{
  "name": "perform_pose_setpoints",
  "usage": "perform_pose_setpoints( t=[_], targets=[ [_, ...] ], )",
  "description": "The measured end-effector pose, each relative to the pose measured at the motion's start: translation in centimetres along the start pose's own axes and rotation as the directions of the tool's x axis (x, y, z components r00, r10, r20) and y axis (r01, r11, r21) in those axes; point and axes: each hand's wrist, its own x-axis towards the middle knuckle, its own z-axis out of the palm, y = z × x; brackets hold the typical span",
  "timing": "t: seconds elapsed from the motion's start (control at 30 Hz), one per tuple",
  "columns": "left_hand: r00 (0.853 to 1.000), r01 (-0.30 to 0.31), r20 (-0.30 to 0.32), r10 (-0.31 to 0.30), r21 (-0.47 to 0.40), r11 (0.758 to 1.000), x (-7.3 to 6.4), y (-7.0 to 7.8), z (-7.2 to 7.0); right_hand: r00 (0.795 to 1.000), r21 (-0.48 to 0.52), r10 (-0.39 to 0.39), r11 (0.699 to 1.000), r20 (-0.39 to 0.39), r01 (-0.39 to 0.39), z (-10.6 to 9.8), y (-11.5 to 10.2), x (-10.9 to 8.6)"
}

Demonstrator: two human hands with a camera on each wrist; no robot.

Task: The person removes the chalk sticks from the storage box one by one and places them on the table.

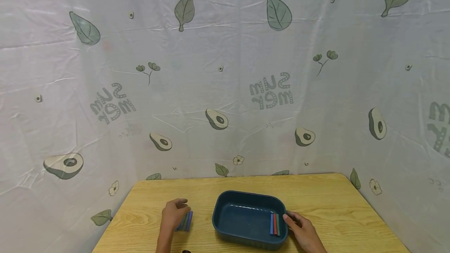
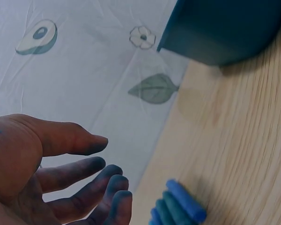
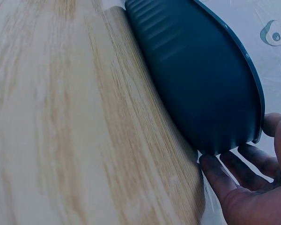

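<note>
A dark blue rectangular box stands on the table, with blue, red and green sticks lying side by side inside its right end. My right hand grips the box's right end, the thumb at the rim and the fingers against the outer wall. To the left of the box, my left hand hovers above a row of several coloured sticks, partly covering them. In the left wrist view its loosely bent fingers hold nothing, and blue and green sticks lie beyond them.
The wooden table backs onto a pale printed curtain, which also hangs along both sides. A small dark round object is cut off at the lower edge of the head view.
</note>
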Motion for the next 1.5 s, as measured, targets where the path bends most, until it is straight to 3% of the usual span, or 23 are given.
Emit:
perform_pose_setpoints(
  t=[0.13,0.37,0.57,1.03,1.5],
  targets=[
    [0.999,-0.032,0.022,0.032,-0.022,0.999,-0.2,0.8,1.0,1.000,-0.003,0.004,1.000,-0.004,-0.004,0.0,0.0,-0.1],
    [0.996,-0.030,0.078,0.040,-0.126,0.992,-0.4,2.4,3.0,1.000,-0.007,-0.002,1.000,-0.009,0.002,0.0,-0.1,-0.1],
    [0.996,-0.037,0.079,0.052,-0.172,0.984,-0.6,3.9,4.3,0.999,-0.023,-0.025,0.999,-0.022,0.025,0.0,-0.1,-0.2],
    [0.988,-0.105,0.091,0.123,-0.179,0.978,-0.8,6.3,7.7,0.999,-0.040,-0.025,0.999,-0.028,0.024,0.1,-0.2,-0.4],
    [0.978,-0.150,0.114,0.174,-0.194,0.970,-2.0,8.4,11.2,0.999,-0.016,-0.034,0.999,-0.041,0.034,0.5,0.2,-1.0]
  ],
)
